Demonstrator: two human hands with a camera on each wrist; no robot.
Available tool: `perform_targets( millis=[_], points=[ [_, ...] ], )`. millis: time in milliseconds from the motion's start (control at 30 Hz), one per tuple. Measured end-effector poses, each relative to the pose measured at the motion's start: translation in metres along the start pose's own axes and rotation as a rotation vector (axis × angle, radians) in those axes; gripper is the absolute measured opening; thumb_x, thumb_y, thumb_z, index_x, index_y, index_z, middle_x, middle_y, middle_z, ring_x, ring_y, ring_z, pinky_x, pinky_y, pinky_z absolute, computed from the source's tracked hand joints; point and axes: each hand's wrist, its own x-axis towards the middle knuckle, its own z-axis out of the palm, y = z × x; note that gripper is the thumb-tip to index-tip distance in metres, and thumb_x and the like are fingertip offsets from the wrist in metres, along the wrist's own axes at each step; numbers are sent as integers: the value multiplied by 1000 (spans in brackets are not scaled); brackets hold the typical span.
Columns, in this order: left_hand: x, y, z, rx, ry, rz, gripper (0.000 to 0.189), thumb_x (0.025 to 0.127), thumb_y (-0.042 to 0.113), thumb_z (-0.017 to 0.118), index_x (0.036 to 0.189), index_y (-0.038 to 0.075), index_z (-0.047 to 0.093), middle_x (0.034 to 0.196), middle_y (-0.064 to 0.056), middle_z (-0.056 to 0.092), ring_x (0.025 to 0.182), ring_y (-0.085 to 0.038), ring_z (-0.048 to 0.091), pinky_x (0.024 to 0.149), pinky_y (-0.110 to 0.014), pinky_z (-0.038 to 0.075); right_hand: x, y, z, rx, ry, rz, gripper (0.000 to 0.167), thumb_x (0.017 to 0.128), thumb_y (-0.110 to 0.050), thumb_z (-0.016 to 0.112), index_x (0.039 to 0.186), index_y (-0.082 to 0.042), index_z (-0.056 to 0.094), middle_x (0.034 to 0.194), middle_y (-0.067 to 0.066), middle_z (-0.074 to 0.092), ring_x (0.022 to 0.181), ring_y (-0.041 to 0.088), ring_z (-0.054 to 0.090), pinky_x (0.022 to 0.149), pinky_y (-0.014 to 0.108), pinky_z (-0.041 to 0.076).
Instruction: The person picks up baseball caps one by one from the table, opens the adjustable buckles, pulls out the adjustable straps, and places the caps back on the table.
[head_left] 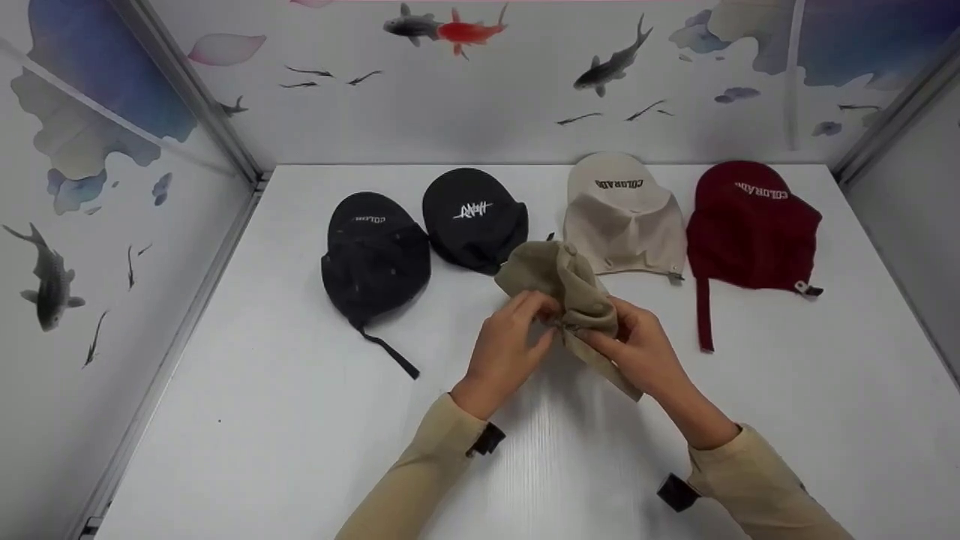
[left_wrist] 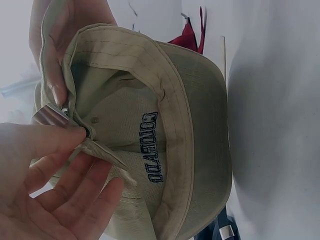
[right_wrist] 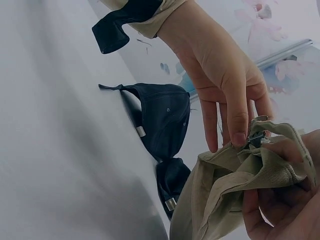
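Note:
Both hands hold an olive-khaki cap (head_left: 534, 264) above the table. My left hand (head_left: 501, 351) pinches the metal buckle (left_wrist: 52, 118) at the cap's back opening between thumb and fingers. On the other side of the opening, my right hand (head_left: 646, 346) grips the back fabric and strap (right_wrist: 296, 137), its fingers partly hidden by the cloth. The left wrist view looks into the cap's inside, where the dark COLORADO stitching (left_wrist: 150, 147) shows, with the brim (left_wrist: 207, 135) beyond it. How far the strap runs through the buckle cannot be made out.
Behind the hands, a navy cap (head_left: 375, 259), a black cap (head_left: 474, 217), a beige cap (head_left: 624, 217) and a dark red cap (head_left: 754, 225) lie in a row on the white table (head_left: 247, 420). Printed panels (head_left: 510, 112) wall the table's back and sides.

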Motion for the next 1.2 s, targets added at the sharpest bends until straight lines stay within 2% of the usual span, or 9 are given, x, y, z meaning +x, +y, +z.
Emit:
perform_targets(
  millis=[267,600,900,1000,1167,1200],
  points=[
    [0,-4,-1,-17,6,-23,22,88,6,74,105,13,62,106,-1,64,99,-13,66,85,-22,55,-1,1,0,-2,-13,-17,35,90,1,69,125,6,63,118,22,69,98,3,66,80,17,54],
    [-1,-12,-3,-68,-6,-76,21,89,-1,69,104,10,60,106,-4,63,103,-15,66,90,-25,57,-2,2,-1,33,-45,-27,39,90,2,69,128,7,61,121,23,68,102,2,65,86,16,53],
    [-2,-20,-5,-88,17,-111,13,93,-2,64,99,10,61,102,-3,65,102,-15,67,90,-22,56,-2,2,-4,31,-56,3,37,90,4,67,127,9,60,119,24,66,99,2,64,84,17,53],
    [-2,-20,-6,-82,8,-107,12,94,0,63,100,10,61,103,-3,66,103,-16,67,90,-24,56,-2,3,-5,48,-64,8,38,91,4,66,128,10,59,119,18,67,100,2,65,85,17,54],
    [-3,-19,-8,-79,-8,-53,14,94,0,63,102,12,61,106,-2,64,104,-15,65,91,-29,55,-2,4,-6,87,-52,14,39,90,6,66,128,10,59,112,-6,69,99,3,66,85,17,55],
    [-4,-19,-8,-79,-14,-44,13,94,2,63,102,12,61,108,-1,64,104,-14,65,92,-29,55,-2,4,-6,96,-50,17,39,90,6,66,128,11,59,112,-5,69,99,3,66,84,17,55]
  ],
)
